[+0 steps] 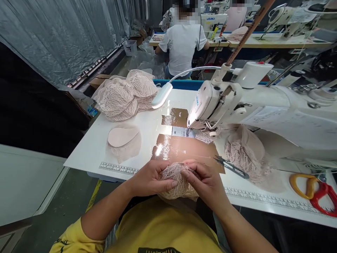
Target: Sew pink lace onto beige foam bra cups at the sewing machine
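Observation:
Between my two hands, at the table's front edge, is a pale pink lace bra cup (177,182). My left hand (154,178) grips its left side, thumb on top and the fingers partly hidden behind the lace. My right hand (201,179) pinches the upper right edge between thumb and fingers. Just beyond my hands, the sewing machine's needle area (188,131) sits over a metal plate, with some lace beside it. Thread snips (233,167) lie to the right of my right hand.
A stack of lace cups (126,93) stands at the back left, with a smooth cup piece (123,140) nearer. At right lie more lace pieces (246,153) and scissors with orange and red handles (314,189). A lamp (162,95) overhangs the table. A person (183,45) sits ahead.

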Demonstrator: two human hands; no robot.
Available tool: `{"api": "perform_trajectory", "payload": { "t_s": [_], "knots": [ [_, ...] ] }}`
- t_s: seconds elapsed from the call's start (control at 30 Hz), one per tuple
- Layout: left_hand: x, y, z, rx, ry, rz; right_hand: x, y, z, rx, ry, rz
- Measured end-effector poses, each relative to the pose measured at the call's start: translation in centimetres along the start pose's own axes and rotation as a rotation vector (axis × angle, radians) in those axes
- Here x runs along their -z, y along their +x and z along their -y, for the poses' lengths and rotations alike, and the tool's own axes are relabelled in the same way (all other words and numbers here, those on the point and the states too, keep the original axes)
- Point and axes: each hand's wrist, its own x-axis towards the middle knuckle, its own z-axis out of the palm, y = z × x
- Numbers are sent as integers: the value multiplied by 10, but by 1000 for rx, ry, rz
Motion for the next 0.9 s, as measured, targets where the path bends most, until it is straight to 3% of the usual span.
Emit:
{"api": "perform_trajectory", "payload": {
  "t_s": [0.2,0.5,0.7,0.9],
  "knots": [
    [8,10,-8,33,54,-37,1,15,4,58,-73,-89],
    [12,34,-18,36,42,-21,7,25,1,-80,8,-57],
    [13,43,-6,79,-95,14,14,29,-8,-209,113,-20],
    [6,52,8,175,-434,-97,22,36,-19,-424,359,76]
  ]
}}
